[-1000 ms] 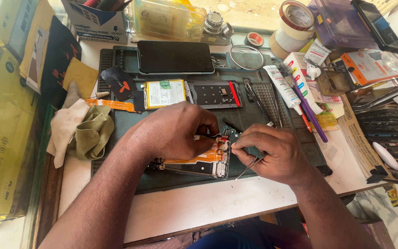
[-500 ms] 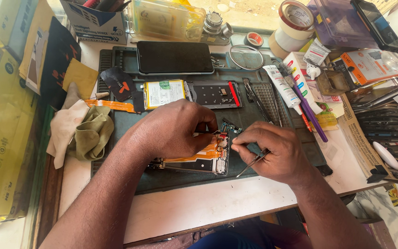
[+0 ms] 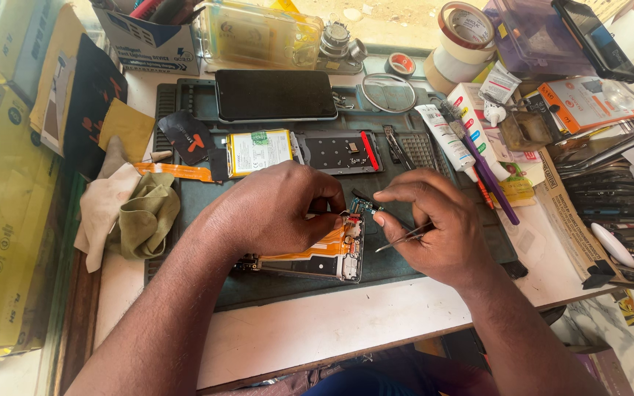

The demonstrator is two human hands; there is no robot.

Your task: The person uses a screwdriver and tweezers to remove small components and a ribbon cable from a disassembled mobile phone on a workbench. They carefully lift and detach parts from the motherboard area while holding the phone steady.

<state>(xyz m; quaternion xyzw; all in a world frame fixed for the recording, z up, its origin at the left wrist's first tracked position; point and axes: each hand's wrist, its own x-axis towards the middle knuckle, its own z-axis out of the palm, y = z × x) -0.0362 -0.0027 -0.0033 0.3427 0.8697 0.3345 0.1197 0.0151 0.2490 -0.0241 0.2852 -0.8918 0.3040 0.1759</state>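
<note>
1. The fingers (image 3: 384, 196) of the right hand (image 3: 434, 235) pinch a small circuit board (image 3: 365, 207), and tweezers (image 3: 403, 237) lie tucked in that palm.
2. The left hand (image 3: 273, 211) curls its fingers together on the opened phone frame (image 3: 317, 258), pressing its top edge.
3. At the frame's 12 o'clock lie a yellow-labelled battery (image 3: 260, 151) and a grey inner cover (image 3: 340, 151).
4. Farther at 12 o'clock, a black phone screen (image 3: 275, 95) rests on the green work mat (image 3: 185, 213).
5. At 9 o'clock sit crumpled cloths (image 3: 130, 216).
</note>
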